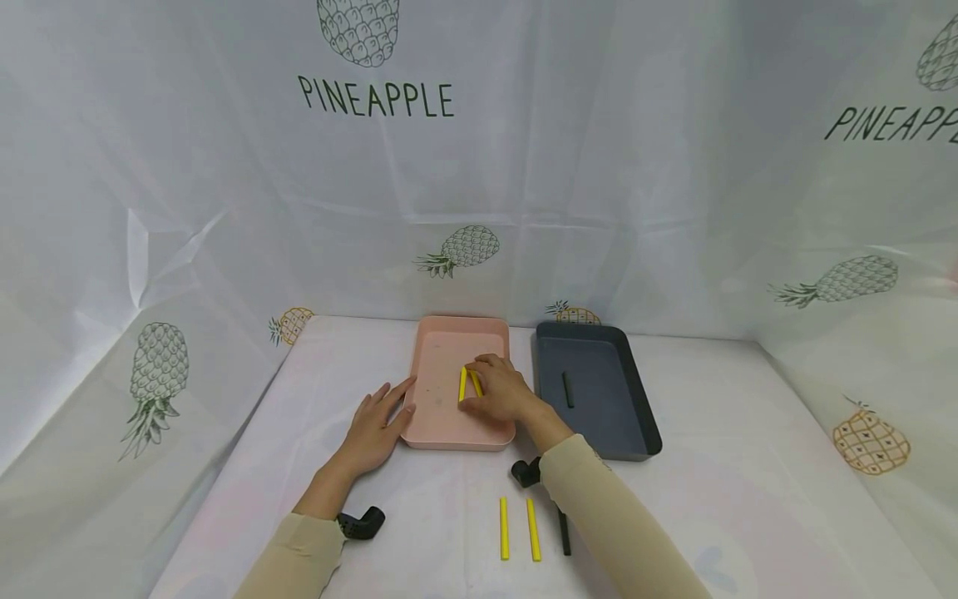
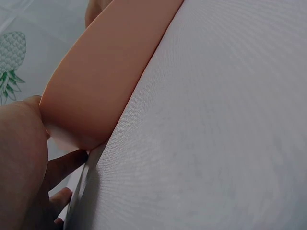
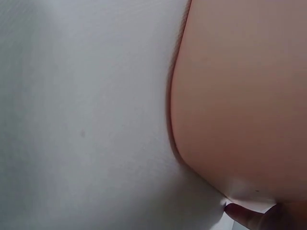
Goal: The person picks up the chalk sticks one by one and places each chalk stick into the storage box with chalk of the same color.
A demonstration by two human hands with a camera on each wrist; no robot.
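My left hand (image 1: 372,433) lies with fingers extended at the left side of the pink tray (image 1: 430,416), its thumb and forefinger touching the rim. In the left wrist view, that hand (image 2: 21,163) sits against the tray's outer wall (image 2: 96,81). Over the tray's right half, my right hand (image 1: 503,391) pinches a yellow stick (image 1: 462,385) lengthwise, with fingers at its far end and thumb at its near end. A second yellow stick (image 1: 476,383) slants beside it, partly covered by the hand. The right wrist view shows mainly the pink tray's outside (image 3: 240,105).
A dark grey tray (image 1: 614,424) stands to the right, with one dark stick (image 1: 568,389) inside. Nearer on the white cloth lie two yellow sticks (image 1: 505,528) and a black stick (image 1: 565,534), partly behind the right sleeve. A pineapple-print curtain (image 1: 561,208) hangs behind.
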